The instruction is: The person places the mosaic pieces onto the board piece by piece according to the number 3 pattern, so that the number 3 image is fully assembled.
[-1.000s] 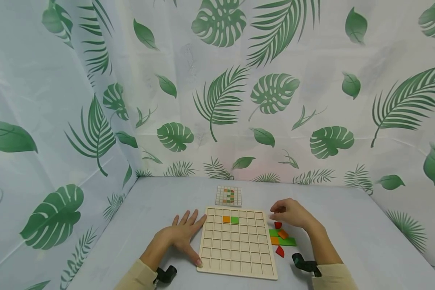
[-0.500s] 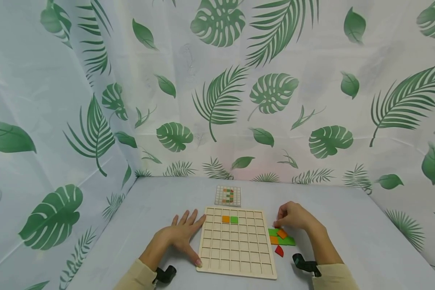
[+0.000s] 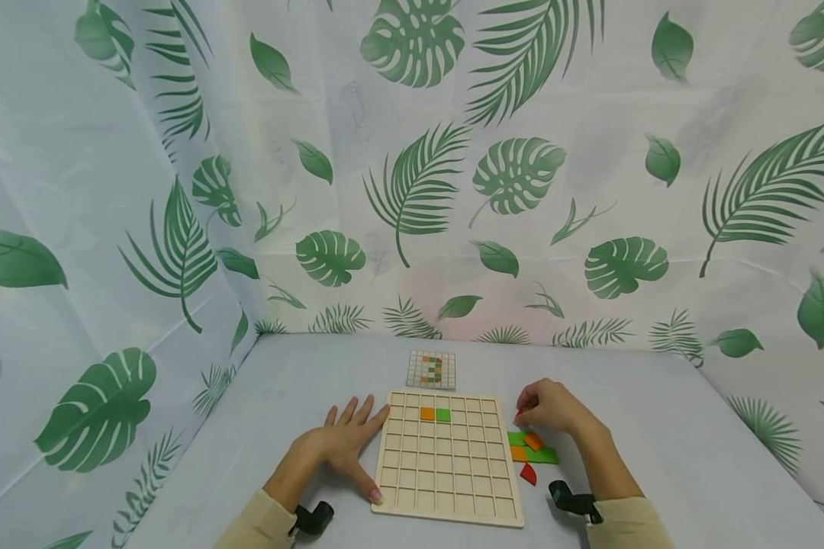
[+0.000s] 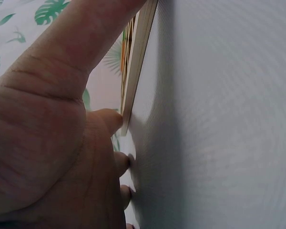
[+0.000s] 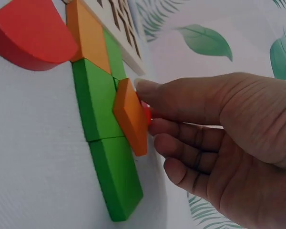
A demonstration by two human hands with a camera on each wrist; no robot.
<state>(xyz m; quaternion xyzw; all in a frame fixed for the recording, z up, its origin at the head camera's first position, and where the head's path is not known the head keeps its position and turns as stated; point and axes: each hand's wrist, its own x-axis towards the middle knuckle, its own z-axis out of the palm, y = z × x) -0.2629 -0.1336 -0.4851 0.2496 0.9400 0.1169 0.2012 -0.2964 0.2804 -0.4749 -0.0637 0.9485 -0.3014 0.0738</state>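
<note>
Board [image 3: 446, 461], splayed left hand [image 3: 340, 445], right hand [image 3: 552, 406] pinching red piece [image 5: 148, 113]

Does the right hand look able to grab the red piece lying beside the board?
Probably, yes: nothing covers that red piece and it lies close by, though the right hand pinches another red piece, which may need setting down first.

The left hand [image 3: 346, 446] is splayed, while the right hand [image 3: 552, 404] curls, apparently in a pinch
</note>
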